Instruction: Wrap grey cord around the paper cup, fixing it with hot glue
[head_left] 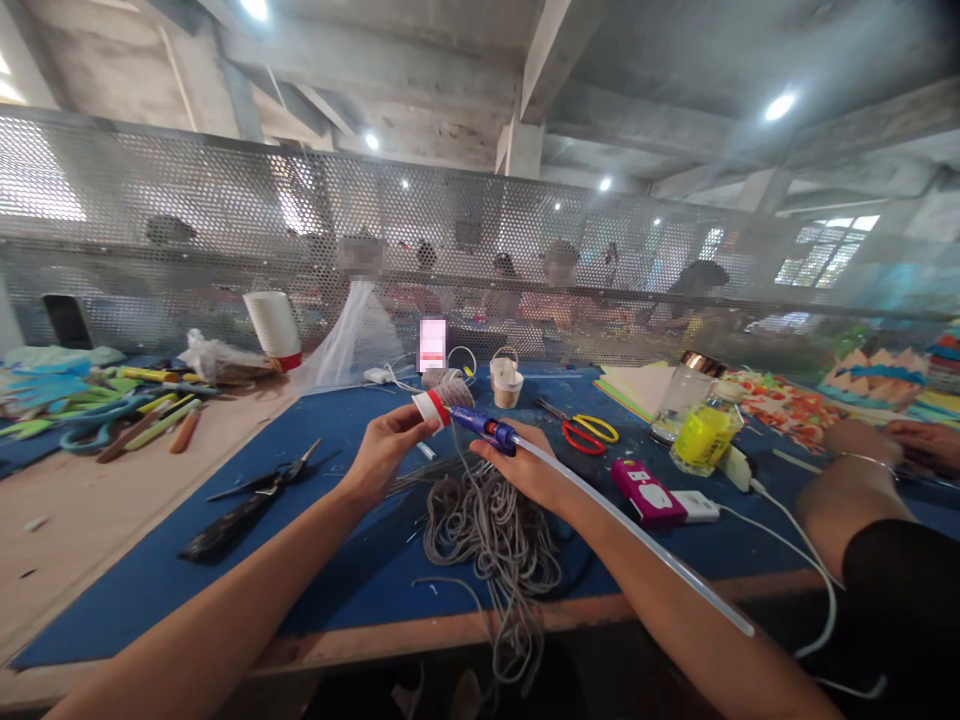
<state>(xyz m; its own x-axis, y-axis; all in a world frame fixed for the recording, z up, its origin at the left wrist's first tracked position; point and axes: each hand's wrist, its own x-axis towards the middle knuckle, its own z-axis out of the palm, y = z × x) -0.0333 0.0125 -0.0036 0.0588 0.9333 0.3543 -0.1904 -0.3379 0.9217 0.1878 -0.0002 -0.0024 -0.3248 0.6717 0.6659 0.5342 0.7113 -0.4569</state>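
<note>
Pinched in my left hand is a white paper cup with a red band, seen partly side-on. My right hand grips a blue glue gun, its nozzle at the cup's red edge. A long translucent glue stick runs out of the gun's back, above my right forearm. Below both hands lies a loose heap of grey cord, with strands hanging over the table's front edge. More coiled grey cord sits just behind the cup.
Black scissors lie left, and red-and-yellow-handled scissors right. A small basket, a purple box, jars and white cables stand around. Stacked paper cups are back left. A co-worker's arm reaches in at right. Mesh panels border the back.
</note>
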